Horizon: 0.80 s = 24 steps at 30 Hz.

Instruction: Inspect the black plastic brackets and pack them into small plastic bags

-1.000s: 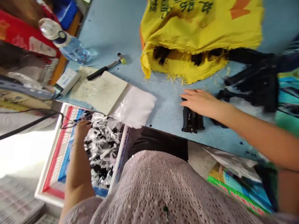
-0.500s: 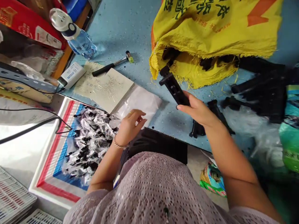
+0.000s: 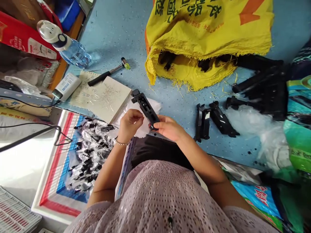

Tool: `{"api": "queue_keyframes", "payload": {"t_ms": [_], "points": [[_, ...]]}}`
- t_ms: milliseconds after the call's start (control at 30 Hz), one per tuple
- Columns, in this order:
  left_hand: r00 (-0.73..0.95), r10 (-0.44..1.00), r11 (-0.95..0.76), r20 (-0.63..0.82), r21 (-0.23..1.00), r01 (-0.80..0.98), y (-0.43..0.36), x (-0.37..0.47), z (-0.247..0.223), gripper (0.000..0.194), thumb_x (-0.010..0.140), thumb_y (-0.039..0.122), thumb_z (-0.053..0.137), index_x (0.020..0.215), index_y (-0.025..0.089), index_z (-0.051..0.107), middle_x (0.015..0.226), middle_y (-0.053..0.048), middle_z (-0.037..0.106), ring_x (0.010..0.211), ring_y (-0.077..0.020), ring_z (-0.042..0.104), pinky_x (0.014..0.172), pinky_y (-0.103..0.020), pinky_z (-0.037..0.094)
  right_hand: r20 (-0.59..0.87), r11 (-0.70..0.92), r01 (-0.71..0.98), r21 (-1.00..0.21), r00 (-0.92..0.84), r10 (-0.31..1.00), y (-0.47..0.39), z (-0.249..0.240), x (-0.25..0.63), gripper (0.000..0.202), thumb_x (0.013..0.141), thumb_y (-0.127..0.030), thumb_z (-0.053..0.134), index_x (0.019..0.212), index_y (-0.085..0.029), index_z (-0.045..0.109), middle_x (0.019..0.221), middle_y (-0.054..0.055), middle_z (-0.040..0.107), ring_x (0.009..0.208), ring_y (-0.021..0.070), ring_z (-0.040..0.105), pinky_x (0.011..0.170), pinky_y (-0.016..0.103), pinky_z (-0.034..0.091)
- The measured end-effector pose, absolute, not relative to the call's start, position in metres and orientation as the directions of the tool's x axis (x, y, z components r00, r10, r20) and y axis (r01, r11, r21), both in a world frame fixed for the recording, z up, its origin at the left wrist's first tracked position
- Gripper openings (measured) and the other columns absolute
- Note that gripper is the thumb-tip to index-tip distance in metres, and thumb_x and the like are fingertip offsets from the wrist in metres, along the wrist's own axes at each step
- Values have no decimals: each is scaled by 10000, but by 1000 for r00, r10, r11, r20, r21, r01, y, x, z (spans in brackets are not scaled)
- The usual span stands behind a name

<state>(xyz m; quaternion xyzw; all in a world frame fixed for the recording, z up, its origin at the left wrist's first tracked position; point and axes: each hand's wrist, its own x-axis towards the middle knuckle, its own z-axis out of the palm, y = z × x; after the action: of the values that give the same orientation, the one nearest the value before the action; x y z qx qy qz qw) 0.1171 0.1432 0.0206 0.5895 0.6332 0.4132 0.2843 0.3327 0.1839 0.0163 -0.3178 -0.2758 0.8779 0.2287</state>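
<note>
A long black plastic part (image 3: 147,108), with a crosspiece at its far end, is held at its near end by my right hand (image 3: 170,127). It slants up and left over a stack of thin white plastic bags (image 3: 143,129) at the table's front edge. Close to the left of the part is my left hand (image 3: 131,124), its fingers curled and the thumb against the index finger. What is pinched there, if anything, I cannot make out. Beside the bags lies a pad (image 3: 121,97) strewn with small thin metal pieces.
A small hammer (image 3: 107,73), a water bottle (image 3: 73,48) and a white box (image 3: 68,85) are at the left. A yellow woven sack (image 3: 206,35) holds black parts. More black parts (image 3: 202,123) lie at the right. Below left, a basket (image 3: 43,194) contains bagged parts.
My right hand has brought the black part left and nearer, from beside the sack to over the bags. My left hand's fingers have curled in. The view has shifted slightly.
</note>
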Motion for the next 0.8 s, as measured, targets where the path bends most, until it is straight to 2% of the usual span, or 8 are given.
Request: {"api": "queue_keyframes", "payload": {"t_ms": [167,267,367,433,500,600,700,800], "points": [[86,974,-192,210,566,802,139,106,30,378,882,49,482,1081,197,766,1195,-99,750,1120,-239,697,1039,-448,561,-377,-518,-165,-839,-511,773,177,5,350,492,731,-344,819,1198,-242,699,1229,63,737,1136,236,679,1090,450,520],[40,977,-158,209,585,796,143,100,30,471,880,35,493,1262,188,723,1291,-115,722,1088,-220,714,1004,-412,598,-275,-327,-5,-945,-530,802,162,11,374,641,782,-344,818,1392,-293,630,1427,60,657,1324,262,607,1161,475,472],[-4,972,-148,234,625,767,141,101,30,573,902,43,522,1439,221,610,1408,-131,653,948,-156,732,878,-319,638,-240,-132,219,-967,-601,762,151,15,384,585,874,-290,740,1443,-319,605,1426,63,655,1339,279,609,1165,510,466],[56,956,-224,289,591,775,133,108,31,636,931,37,501,1532,246,511,1469,-138,607,1100,-184,724,966,-336,629,-212,-6,341,-940,-570,794,151,12,380,575,894,-242,713,1451,-323,594,1409,72,657,1326,292,616,1168,532,455],[215,915,-376,341,532,759,120,121,30,698,951,17,460,1602,262,402,1509,-136,580,1326,-230,635,1103,-392,580,-207,8,375,-927,-529,823,154,5,369,708,893,-236,725,1548,-324,472,1376,90,665,1273,300,646,1133,542,484],[434,833,-553,343,510,659,105,143,27,772,963,-2,411,1663,272,235,1537,-136,564,1390,-230,591,1126,-412,577,-211,-70,291,-954,-487,847,156,0,347,889,906,-225,710,1650,-296,228,1276,103,680,1172,282,686,1049,506,561],[430,848,-529,310,544,652,100,151,26,765,976,79,482,1671,234,202,1554,-180,531,1413,-274,570,1128,-453,574,-93,43,278,-960,-459,883,147,14,330,647,926,-160,647,1528,-258,430,1301,123,618,1277,281,612,1131,499,511],[321,894,-446,314,550,706,93,139,40,738,963,167,610,1634,276,323,1469,-159,597,1334,-283,632,1082,-427,605,40,202,260,-944,-520,853,133,43,324,430,980,-117,542,1387,-255,549,1363,125,553,1376,249,527,1220,474,432]]}}
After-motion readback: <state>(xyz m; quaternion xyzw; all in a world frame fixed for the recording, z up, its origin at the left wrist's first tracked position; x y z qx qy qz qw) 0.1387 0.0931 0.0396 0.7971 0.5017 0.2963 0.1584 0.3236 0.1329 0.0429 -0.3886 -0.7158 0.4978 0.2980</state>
